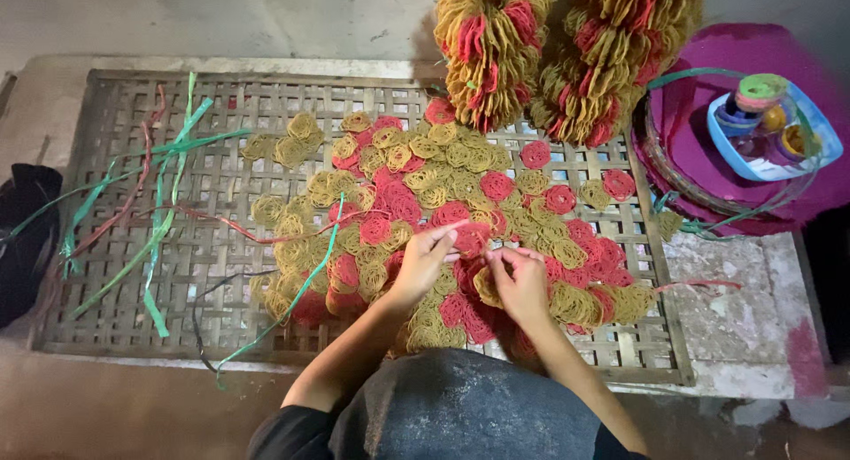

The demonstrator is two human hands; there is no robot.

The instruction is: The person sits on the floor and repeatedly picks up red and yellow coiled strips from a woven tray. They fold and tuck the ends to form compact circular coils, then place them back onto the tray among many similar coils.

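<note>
Two hands low at centre: left hand (423,263) and right hand (522,283) pinched together on a red strip (469,240) over red and yellow lace discs (443,190). Beneath, woven bamboo surface (133,327). Farther, hanging disc bundles (491,44), blue tub (770,128).

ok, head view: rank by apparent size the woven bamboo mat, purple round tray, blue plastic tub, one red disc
1. woven bamboo mat, by far the largest
2. purple round tray, partly cropped by the frame
3. blue plastic tub
4. red disc, smallest
</note>
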